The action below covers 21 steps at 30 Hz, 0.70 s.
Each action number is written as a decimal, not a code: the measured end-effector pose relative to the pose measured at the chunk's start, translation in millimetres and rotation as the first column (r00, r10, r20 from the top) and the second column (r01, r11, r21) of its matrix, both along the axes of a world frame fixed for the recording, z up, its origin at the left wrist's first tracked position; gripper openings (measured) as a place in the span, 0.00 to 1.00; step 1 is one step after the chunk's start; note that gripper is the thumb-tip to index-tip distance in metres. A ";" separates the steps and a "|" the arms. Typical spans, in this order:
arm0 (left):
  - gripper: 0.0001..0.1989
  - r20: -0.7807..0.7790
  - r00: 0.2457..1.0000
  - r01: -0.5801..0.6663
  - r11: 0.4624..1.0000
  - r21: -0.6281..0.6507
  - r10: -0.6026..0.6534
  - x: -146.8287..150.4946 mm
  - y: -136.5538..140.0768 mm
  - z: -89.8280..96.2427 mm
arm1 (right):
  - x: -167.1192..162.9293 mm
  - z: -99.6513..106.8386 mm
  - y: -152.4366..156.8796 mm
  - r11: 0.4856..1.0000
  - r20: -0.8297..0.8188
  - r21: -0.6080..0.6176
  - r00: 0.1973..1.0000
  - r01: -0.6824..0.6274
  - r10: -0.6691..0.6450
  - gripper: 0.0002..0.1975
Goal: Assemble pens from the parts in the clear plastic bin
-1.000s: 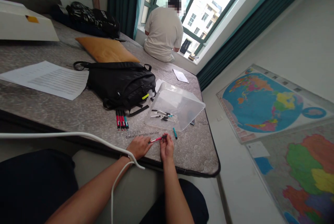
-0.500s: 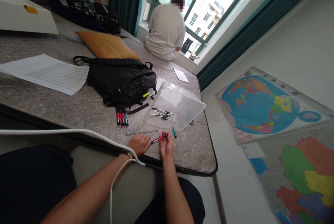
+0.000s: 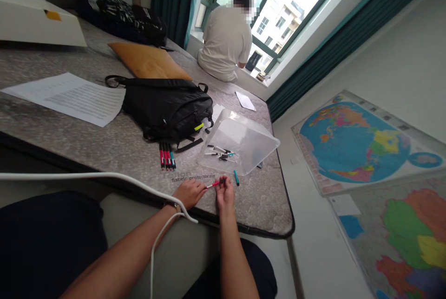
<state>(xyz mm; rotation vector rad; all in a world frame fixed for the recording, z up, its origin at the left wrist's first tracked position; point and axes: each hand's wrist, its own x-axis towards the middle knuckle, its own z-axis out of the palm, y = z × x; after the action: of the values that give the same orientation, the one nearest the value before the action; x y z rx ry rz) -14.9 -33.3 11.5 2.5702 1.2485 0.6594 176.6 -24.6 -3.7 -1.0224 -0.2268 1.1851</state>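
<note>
A red pen (image 3: 213, 184) spans the short gap between my two hands, just above the mattress. My left hand (image 3: 190, 193), palm down, pinches its left end. Fingers of my right hand (image 3: 226, 192), palm turned up, close around the pen's dark end. Just right of that hand lies a teal pen cap or short pen (image 3: 236, 178); which one I cannot tell. Several red pens (image 3: 165, 157) lie side by side to the left, with a teal pen (image 3: 172, 157) at the row's right end. Beyond my hands, a clear plastic bin (image 3: 244, 134) lies tipped, with several loose pens (image 3: 223, 152) at its opening.
A black backpack (image 3: 167, 108) rests on the mattress (image 3: 261, 206) behind the pen row. Farther back are a printed sheet (image 3: 80, 97), a brown envelope (image 3: 149, 62) and a white box (image 3: 35, 20). A white cable (image 3: 139, 186) crosses before my left wrist. Another person (image 3: 226, 41) sits by the window.
The whole view has shifted slightly, so everything appears a little farther right. Both hands keep hold of the red pen, in nearly the same pose.
</note>
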 end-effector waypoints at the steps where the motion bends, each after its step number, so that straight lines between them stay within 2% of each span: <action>1: 0.15 -0.003 1.000 -0.002 1.000 0.003 0.002 -0.1 0.1 -0.2 | -0.5 0.6 -0.9 1.000 -0.004 0.007 1.000 -0.013 0.013 0.04; 6: 0.16 -0.022 1.000 -0.004 1.000 0.000 0.004 0.3 0.6 -1.7 | 3.4 8.3 -10.7 0.991 0.015 0.002 0.991 -0.135 0.135 0.07; 12: 0.14 -0.017 1.000 -0.020 1.000 -0.007 0.020 1.3 -0.7 -0.4 | -1.3 18.6 -13.4 0.986 0.056 0.012 0.984 -0.169 0.168 0.13; 14: 0.14 -0.013 1.000 -0.026 1.000 -0.010 0.026 1.3 -0.9 0.3 | -5.5 23.5 -11.8 0.976 0.071 -0.015 0.973 -0.218 0.219 0.14; 17: 0.13 -0.004 1.000 -0.030 0.999 -0.016 0.030 1.4 -0.6 0.1 | -11.9 33.3 -7.3 0.941 0.176 -0.089 0.924 -0.327 0.338 0.16; 21: 0.14 0.003 0.999 -0.035 0.999 -0.028 0.035 1.4 0.2 -2.0 | -18.7 49.7 6.3 0.891 0.347 -0.178 0.820 -0.418 0.455 0.17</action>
<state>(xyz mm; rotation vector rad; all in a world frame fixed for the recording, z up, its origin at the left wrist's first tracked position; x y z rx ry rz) -13.5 -33.1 9.5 2.5290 1.2946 0.6487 157.8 -18.3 46.0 -1.3275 -0.7563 1.4093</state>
